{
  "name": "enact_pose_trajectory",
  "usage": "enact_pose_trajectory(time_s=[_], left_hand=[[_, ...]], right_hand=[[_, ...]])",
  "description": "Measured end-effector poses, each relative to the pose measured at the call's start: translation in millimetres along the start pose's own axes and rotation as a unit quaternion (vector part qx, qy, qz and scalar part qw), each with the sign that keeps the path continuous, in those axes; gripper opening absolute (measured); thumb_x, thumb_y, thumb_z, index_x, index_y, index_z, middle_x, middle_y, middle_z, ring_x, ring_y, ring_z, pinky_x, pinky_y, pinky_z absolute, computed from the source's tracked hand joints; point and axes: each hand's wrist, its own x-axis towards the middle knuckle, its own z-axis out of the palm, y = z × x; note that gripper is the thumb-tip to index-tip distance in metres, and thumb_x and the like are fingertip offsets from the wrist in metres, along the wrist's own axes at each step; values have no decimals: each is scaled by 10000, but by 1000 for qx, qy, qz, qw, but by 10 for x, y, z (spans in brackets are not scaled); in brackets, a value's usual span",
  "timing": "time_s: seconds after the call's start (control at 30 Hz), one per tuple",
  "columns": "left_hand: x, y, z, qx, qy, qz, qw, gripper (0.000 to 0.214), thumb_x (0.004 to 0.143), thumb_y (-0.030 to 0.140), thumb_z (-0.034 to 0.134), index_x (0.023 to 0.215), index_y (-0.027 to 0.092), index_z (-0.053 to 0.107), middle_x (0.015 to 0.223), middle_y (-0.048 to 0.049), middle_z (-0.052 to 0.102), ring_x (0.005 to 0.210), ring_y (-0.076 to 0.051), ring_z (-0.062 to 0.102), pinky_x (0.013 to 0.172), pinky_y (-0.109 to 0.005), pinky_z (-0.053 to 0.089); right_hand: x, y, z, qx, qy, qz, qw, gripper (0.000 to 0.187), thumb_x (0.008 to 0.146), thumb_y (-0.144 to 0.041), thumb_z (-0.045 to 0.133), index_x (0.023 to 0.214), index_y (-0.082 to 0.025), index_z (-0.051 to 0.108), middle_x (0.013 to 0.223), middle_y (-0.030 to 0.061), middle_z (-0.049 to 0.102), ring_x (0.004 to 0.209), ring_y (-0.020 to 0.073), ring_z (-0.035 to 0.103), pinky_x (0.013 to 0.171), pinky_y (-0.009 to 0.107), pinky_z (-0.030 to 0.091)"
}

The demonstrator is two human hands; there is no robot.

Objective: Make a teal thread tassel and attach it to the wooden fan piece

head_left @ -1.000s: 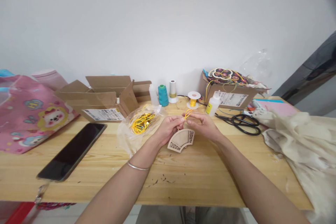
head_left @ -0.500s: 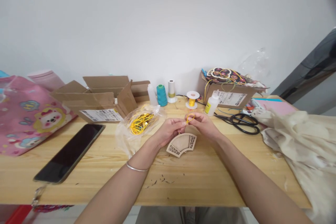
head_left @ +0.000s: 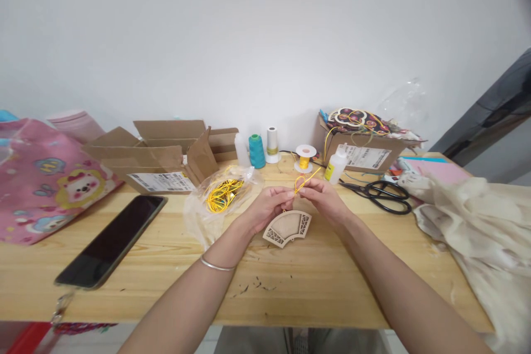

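My left hand (head_left: 265,206) and my right hand (head_left: 324,198) meet over the middle of the wooden table (head_left: 340,282), fingers pinched on a thin yellow cord (head_left: 303,181). The cord forms a small loop above the fingertips, with a loose end pointing up to the right. A fan-shaped wooden cut-out (head_left: 287,227) hangs just below the fingers, apparently tied to the cord. A clear bag of yellow cord (head_left: 222,194) lies left of my left hand.
A dark phone (head_left: 112,240) lies at the left. Open cardboard boxes (head_left: 160,156), a teal thread cone (head_left: 256,151), a white spool (head_left: 272,144), a yellow cord reel (head_left: 305,158), a small glue bottle (head_left: 336,165), black scissors (head_left: 384,194) and cream cloth (head_left: 481,232) surround the hands. A pink cartoon bag (head_left: 45,177) sits far left.
The yellow loop has been worked between the fingertips; its loose end now sticks up to the right. The wooden fan dropped slightly. Both hands stayed in place.
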Motion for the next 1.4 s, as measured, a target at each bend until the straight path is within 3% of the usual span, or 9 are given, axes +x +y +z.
enact_pose_trajectory(time_s=[0.2, 0.37, 0.47, 0.63, 0.77, 0.9, 1.0, 1.17, 1.4], left_hand=[[26, 11, -11, 28, 67, 42, 997, 313, 680, 373, 565, 532, 142, 416, 493, 62, 369, 451, -35, 337, 461, -180, 273], [78, -49, -57, 109, 159, 78, 978, 289, 671, 398, 566, 561, 142, 488, 468, 68, 412, 415, -39, 347, 440, -184, 281], [107, -92, -83, 191, 196, 103, 956, 229, 659, 366, 579, 648, 137, 587, 546, 35, 547, 488, -71, 454, 498, -199, 345], [115, -98, -81, 338, 201, 142, 908, 163, 655, 259, 567, 728, 148, 661, 716, -18, 658, 655, -126, 552, 618, -224, 390], [84, -53, -29, 417, 173, 161, 878, 164, 662, 199, 540, 748, 163, 675, 682, -14, 648, 605, -111, 526, 592, -217, 370], [59, -24, 15, 502, 139, 182, 834, 189, 686, 153, 505, 768, 151, 675, 569, 5, 566, 537, -86, 457, 548, -203, 337], [50, -18, 23, 558, 105, 201, 798, 201, 731, 164, 479, 805, 144, 664, 583, 6, 549, 534, -75, 452, 537, -189, 341], [46, -14, 15, 568, 62, 228, 789, 185, 762, 202, 483, 796, 143, 655, 631, -6, 569, 560, -74, 468, 549, -180, 356], [15, -7, 39, 550, 30, 270, 790, 193, 777, 231, 474, 827, 165, 649, 635, 0, 556, 556, -75, 449, 550, -183, 354]], right_hand=[[26, -30, 58, -217, 77, -85, 969, 81, 647, -241, 606, 668, -162, 608, 701, 17, 618, 657, 125, 544, 646, 264, 421], [3, -58, 60, -497, 65, -296, 813, 118, 748, -215, 533, 710, -177, 637, 688, 37, 618, 688, 142, 520, 650, 270, 399], [-21, -136, 50, -605, 42, -331, 723, 153, 783, -256, 523, 726, -198, 652, 731, 36, 631, 690, 147, 493, 625, 267, 373], [-27, -250, 36, -662, -6, -351, 662, 147, 790, -245, 529, 707, -207, 644, 893, 2, 652, 806, 162, 510, 699, 289, 362], [-10, -261, 22, -641, -53, -338, 688, 120, 790, -220, 530, 763, -189, 643, 840, 14, 667, 837, 162, 532, 764, 292, 372], [-10, -226, 7, -618, -22, -267, 739, 122, 773, -221, 541, 767, -173, 653, 724, 44, 659, 731, 166, 561, 696, 294, 405], [-10, -199, 2, -539, 32, -187, 821, 96, 737, -208, 564, 734, -180, 656, 724, 40, 668, 696, 158, 588, 653, 277, 434], [-18, -258, 13, -278, 78, 46, 956, 61, 644, -203, 619, 645, -144, 631, 618, 13, 638, 549, 110, 578, 551, 234, 472], [-71, -355, -10, -67, 52, 192, 978, 183, 549, -255, 702, 634, -118, 615, 514, -27, 571, 405, 39, 496, 397, 145, 378]])
